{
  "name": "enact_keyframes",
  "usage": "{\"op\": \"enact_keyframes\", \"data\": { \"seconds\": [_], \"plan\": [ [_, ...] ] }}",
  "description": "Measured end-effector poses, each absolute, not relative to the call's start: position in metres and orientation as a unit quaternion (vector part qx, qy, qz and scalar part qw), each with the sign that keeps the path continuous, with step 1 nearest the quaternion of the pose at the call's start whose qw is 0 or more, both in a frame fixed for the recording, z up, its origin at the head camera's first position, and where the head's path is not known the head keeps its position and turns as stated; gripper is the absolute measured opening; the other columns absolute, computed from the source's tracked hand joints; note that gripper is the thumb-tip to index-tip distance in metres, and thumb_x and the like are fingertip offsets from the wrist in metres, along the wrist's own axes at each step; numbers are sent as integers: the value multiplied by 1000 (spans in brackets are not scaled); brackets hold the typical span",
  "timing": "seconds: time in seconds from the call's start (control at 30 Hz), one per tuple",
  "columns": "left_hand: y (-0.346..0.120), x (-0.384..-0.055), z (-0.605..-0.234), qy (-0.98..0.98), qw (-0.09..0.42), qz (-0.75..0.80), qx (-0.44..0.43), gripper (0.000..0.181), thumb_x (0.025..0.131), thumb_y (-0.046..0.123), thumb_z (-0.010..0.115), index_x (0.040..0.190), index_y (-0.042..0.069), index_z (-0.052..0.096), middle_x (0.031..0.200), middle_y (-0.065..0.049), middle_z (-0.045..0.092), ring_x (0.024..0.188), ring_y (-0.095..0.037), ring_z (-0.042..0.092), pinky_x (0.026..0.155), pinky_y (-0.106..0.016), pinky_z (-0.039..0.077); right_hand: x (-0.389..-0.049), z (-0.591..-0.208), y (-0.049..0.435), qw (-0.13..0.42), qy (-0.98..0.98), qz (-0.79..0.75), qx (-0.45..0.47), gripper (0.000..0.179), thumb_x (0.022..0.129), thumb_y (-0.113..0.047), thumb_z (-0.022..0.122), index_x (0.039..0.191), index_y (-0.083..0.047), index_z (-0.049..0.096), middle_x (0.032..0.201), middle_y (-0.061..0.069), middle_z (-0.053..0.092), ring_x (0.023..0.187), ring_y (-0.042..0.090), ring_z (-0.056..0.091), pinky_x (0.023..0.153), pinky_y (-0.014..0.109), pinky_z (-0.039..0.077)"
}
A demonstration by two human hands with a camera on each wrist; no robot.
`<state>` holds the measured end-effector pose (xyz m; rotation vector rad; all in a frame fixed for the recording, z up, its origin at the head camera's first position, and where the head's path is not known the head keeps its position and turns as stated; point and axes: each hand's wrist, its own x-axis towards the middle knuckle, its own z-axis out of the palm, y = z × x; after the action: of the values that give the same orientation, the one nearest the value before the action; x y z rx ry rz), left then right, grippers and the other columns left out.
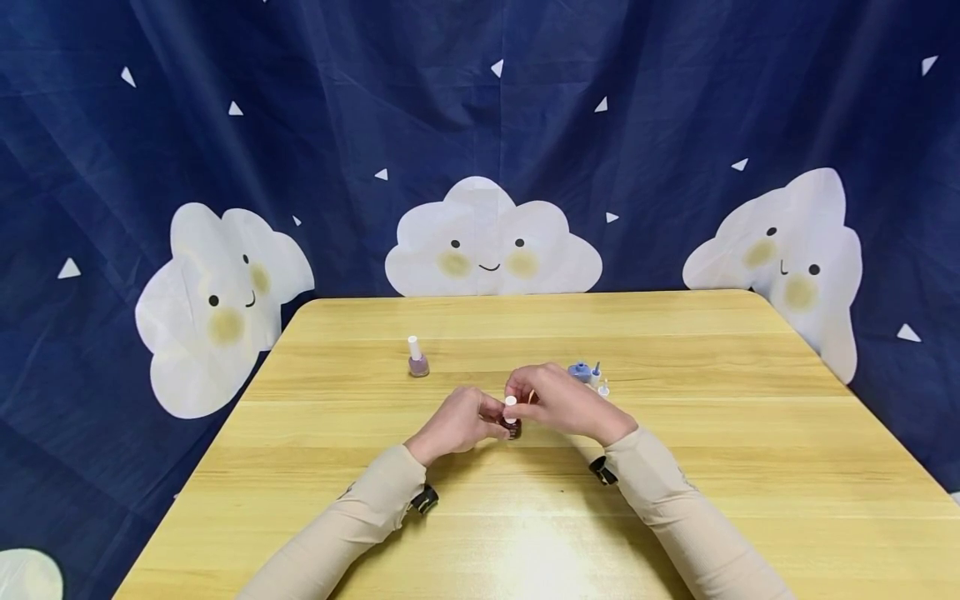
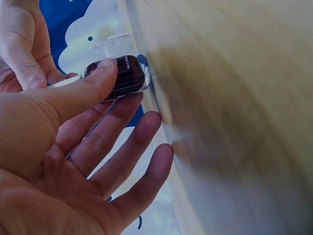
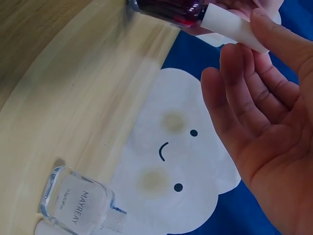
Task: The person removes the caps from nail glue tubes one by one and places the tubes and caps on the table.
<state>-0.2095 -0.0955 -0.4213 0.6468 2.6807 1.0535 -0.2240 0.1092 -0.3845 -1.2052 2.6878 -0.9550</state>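
Between the two hands, low over the table, is a dark red nail polish bottle (image 2: 129, 81) with a long white cap (image 3: 230, 27) on its neck. My left hand (image 1: 461, 423) pinches the glass body between thumb and fingers, its other fingers spread loosely. My right hand (image 1: 558, 404) holds the white cap by its end, thumb on one side and fingers on the other. In the right wrist view a clear nail polish bottle (image 3: 76, 200) labelled MAYREAY stands uncapped near that hand, its threaded neck bare.
A light purple nail polish bottle (image 1: 418, 364) with a white cap stands at the back left of the wooden table (image 1: 675, 500). Behind the right hand are an uncapped blue bottle (image 1: 580, 372), a white cap with a blue brush (image 1: 596, 376) and another white cap (image 1: 603, 390).
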Motion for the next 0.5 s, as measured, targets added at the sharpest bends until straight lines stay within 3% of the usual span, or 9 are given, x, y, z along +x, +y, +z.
{"op": "enact_keyframes", "data": {
  "seconds": [0.27, 0.5],
  "plan": [
    [-96, -210, -421, 905, 85, 352, 224, 18, 83, 14, 85, 101, 14, 82, 93, 2, 80, 78, -3, 67, 81, -31, 53, -223, -383, 109, 23, 863, -304, -402, 8, 93, -18, 77, 98, -15, 71, 88, -11, 70, 80, 4, 64, 70, 25, 52],
    [-96, -210, -421, 906, 85, 349, 225, 16, 84, 15, 84, 99, 14, 82, 92, 3, 80, 78, -2, 64, 82, -31, 51, -225, -386, 109, 29, 870, -309, -384, 14, 93, -26, 77, 92, -18, 66, 79, -12, 65, 72, 8, 60, 64, 23, 49]
  ]
}}
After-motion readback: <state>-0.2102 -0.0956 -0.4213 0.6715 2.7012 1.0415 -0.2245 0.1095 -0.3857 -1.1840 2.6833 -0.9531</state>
